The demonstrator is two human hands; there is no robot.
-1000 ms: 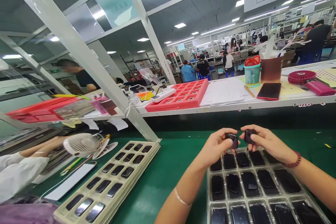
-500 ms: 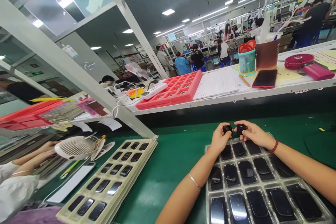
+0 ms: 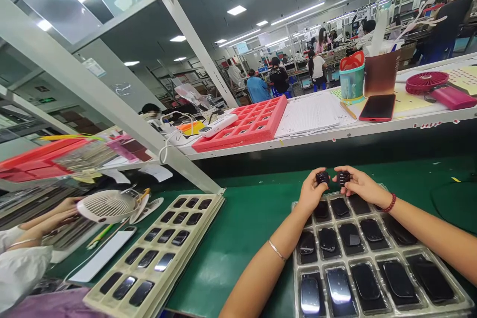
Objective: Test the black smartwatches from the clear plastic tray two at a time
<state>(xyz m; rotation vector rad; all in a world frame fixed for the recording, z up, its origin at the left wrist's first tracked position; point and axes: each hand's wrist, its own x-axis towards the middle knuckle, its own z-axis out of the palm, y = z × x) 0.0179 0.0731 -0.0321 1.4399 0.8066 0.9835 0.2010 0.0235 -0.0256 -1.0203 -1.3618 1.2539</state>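
My left hand (image 3: 312,193) pinches a small black rounded-square device (image 3: 322,178) between thumb and fingers. A similar black device (image 3: 343,178) is gripped in my right hand (image 3: 360,188). Faint pale marks show on both faces, and a narrow gap separates the two. Both hands hover over the far edge of a clear plastic tray (image 3: 295,278). Dark, glossy rectangular pieces lie in its compartments, such as a black piece (image 3: 367,280) in the near row. My right forearm partly covers the tray's right side.
Left on the green mat (image 3: 219,253) stands a stack of cream trays (image 3: 164,253) with dark glossy pieces. Another person's hands (image 3: 65,213) are near a white fan (image 3: 108,206). A shelf holds a red foam tray (image 3: 242,124), papers (image 3: 309,114), a phone (image 3: 377,108) and a teal cup (image 3: 352,83).
Both hands have risen slightly with their devices. The devices have turned so that pale marks show on their faces. My view has shifted a little.
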